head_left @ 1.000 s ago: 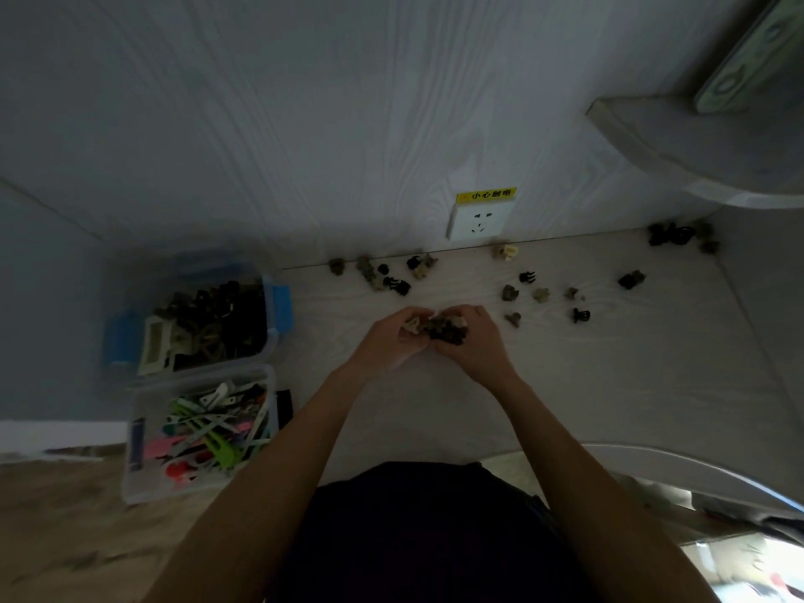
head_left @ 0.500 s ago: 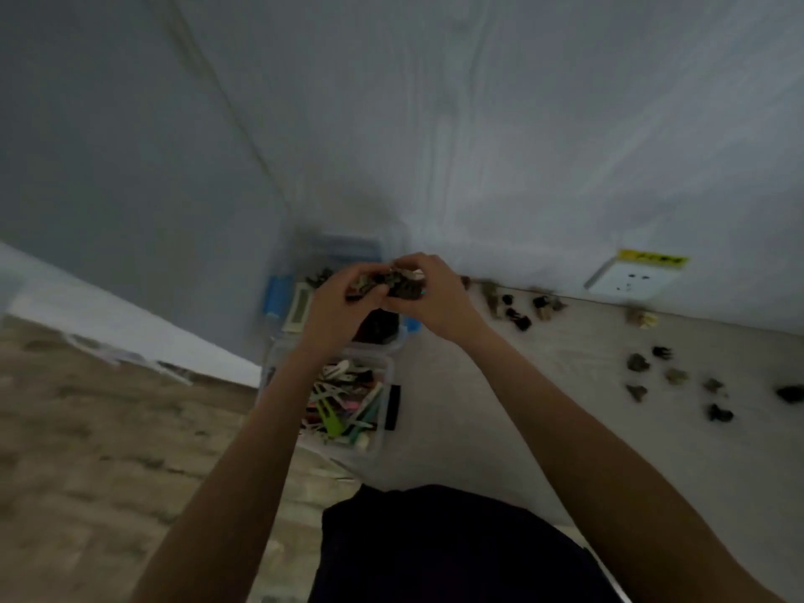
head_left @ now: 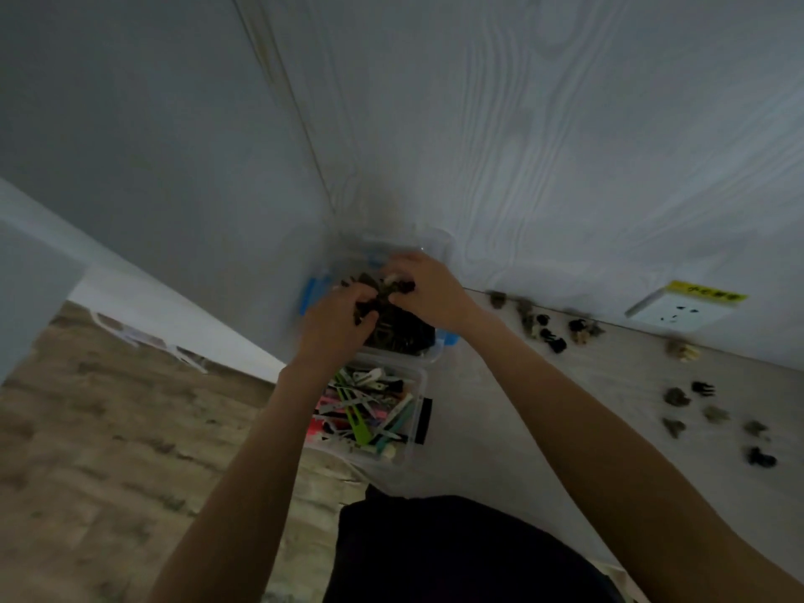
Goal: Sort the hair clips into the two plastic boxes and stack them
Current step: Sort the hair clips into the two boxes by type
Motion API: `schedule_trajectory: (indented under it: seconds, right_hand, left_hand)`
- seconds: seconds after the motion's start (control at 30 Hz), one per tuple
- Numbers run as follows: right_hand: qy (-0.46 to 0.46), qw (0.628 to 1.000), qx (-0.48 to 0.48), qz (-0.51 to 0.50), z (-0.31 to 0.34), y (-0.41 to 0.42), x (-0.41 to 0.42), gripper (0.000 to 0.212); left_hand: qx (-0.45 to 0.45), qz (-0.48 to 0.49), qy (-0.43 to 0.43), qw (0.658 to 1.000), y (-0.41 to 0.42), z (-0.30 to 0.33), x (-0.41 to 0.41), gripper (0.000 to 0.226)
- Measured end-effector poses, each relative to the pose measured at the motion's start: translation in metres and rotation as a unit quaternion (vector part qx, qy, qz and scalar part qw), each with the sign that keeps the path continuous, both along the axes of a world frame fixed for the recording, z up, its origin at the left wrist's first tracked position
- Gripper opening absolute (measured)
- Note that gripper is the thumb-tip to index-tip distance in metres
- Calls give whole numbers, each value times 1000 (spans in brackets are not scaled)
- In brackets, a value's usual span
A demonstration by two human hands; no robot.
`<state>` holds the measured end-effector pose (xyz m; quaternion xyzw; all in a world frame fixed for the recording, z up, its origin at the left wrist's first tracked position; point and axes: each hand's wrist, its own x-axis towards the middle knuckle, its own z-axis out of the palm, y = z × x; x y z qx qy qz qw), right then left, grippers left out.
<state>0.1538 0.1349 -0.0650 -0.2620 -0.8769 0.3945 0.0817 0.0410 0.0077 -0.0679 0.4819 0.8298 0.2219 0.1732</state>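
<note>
Both hands are now hanging over the far box w/ the blue latches (head_left: 439,341). A sec ago they were cupped together out on the open surface (head_left: 500,428), so the handful has been carried left to the box. Left hand (head_left: 337,317) is curling its fingers round a clump of dark and tan claw clips (head_left: 370,304); right hand (head_left: 428,285) is pinching the same clump from the other side, fingers bent in. The clump is sitting just above, maybe touching, the dark pile already in that box. Can't tell if any clips are dropping yet, since blur is hiding it.

Near box (head_left: 415,424), just toward the body, is holding the flat coloured clips in pink, green and white. It's touching or almost touching the far one.

Meaning: this batch is about to go in, prob by spreading the fingers right there.

Not done tho. Loose claw clips (head_left: 548,328) are lying along the wall by the socket (head_left: 678,313), and more small ones (head_left: 713,413) are scattered well to the right. More gathering trips are needed, and stacking is looking some way off.
</note>
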Motion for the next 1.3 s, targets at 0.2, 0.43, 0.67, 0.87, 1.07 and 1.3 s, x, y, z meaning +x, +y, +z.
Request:
schedule_trajectory:
  seconds: [0.2,0.43,0.67,0.87,1.07,1.3]
  right_hand:
    - [114,976,99,-156,7,-5,86,20]
    - [-97,930,86,-345,-65,25,200,40]
    - [-237,918,21,-316,-94,55,230,94]
    - [-221,938,1,-267,-91,58,200,89]
    - [-158,947,-37,-278,-92,56,182,76]
    - [-139,947,-54,-283,-89,47,195,49]
  left_hand:
    - [175,-27,19,984,23,10,43,28]
    - [90,-205,-69,972,92,-29,143,45]
    - [-105,-71,-56,990,141,-84,172,86]
    - [-68,-125,-71,987,142,-94,173,85]
    - [-78,-152,-124,978,153,-99,178,52]
    - [-64,-187,-144,970,143,-94,175,33]
